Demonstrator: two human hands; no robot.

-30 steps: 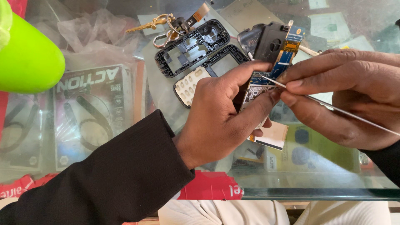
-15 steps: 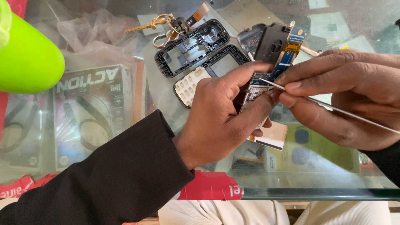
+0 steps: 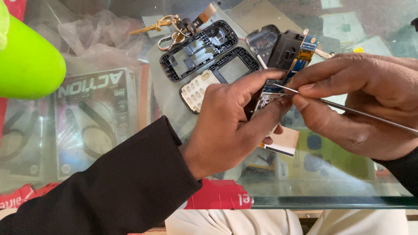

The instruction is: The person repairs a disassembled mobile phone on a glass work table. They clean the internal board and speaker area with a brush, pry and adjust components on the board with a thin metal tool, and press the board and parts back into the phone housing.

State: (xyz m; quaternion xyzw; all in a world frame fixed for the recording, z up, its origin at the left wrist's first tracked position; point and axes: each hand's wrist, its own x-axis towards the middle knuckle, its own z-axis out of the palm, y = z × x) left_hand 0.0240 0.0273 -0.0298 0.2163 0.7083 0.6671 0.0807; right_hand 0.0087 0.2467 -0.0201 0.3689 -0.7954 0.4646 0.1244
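Left hand (image 3: 230, 126): closed around a phone circuit board (image 3: 271, 93), centre frame, above the glass counter (image 3: 305, 191). Right hand (image 3: 357, 104), 3 o'clock: pinching a thin metal probe (image 3: 348, 111), tip touching the board. Beyond, 12 o'clock: black phone frames (image 3: 204, 50), white keypad (image 3: 198, 89), keys (image 3: 163, 26).

You are at a phone repair shop counter; the glass countertop (image 3: 331, 196) serves as your bench, and packaged earphones (image 3: 93, 117) lie on display beneath it at the left; black phone frames (image 3: 204, 54) and a white keypad (image 3: 198, 90) lie stripped at the far middle; a bunch of keys (image 3: 167, 27) rests beside them; a bare circuit board (image 3: 272, 93) is being probed with a thin metal tool (image 3: 357, 112).
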